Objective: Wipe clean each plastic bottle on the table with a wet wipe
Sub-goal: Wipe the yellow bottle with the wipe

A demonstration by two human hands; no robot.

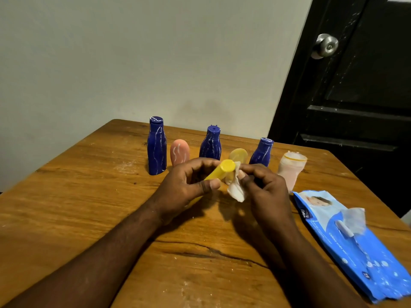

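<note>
Yellow bottle [219,172]: gripped in left hand [184,187], cap end pointing far-right; right hand [264,187] pinches white wipe [236,187] just right of cap

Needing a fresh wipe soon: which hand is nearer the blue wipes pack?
Right. The right hand, pinching a wipe, is beside the wipes pack; the left hand, gripping the yellow bottle, sits farther away.

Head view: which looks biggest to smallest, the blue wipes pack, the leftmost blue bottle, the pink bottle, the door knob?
1. blue wipes pack, though it lies nearest the camera.
2. leftmost blue bottle.
3. pink bottle and door knob look about alike; the knob is farther off, so I leave them unranked.
</note>
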